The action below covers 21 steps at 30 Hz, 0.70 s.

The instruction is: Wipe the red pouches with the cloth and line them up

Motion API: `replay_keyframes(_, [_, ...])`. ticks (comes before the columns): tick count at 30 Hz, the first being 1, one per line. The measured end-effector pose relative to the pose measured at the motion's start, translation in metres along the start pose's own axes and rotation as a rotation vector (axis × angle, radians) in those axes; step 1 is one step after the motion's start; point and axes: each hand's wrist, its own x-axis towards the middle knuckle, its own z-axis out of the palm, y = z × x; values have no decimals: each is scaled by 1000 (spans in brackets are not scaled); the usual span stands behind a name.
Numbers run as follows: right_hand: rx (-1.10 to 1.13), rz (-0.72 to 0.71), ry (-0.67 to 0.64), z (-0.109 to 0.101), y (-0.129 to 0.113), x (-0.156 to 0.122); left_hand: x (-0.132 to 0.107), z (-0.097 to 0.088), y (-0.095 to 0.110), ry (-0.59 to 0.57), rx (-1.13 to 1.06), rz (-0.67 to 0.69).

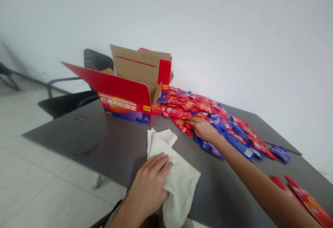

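Observation:
A cream cloth (179, 169) lies creased across the table's near edge, one end hanging down. My left hand (152, 177) is closed on its left side, fingers bent over the fabric. Farther forward, my right hand (203, 128) reaches into the front of a heap of small packets. Its fingertips are closed on a red sachet (189, 125); the far side of that grip is partly hidden. Red sachets (182, 103) fill the left and back of the heap, and blue-purple sachets (238, 139) lie mostly to the right, beside my right forearm.
An open red printed carton (125, 108) stands left of the heap with its flaps raised; another red carton (164, 78) is behind it. Some red sachets (304, 196) lie at the near right of the grey table (109, 148). A black chair (67, 103) stands beyond the left edge.

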Motion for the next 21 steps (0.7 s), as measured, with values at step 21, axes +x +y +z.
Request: replay_keyframes(21, [115,-223,210,-24,-69,-167,0,-5,-1,79,39,22])
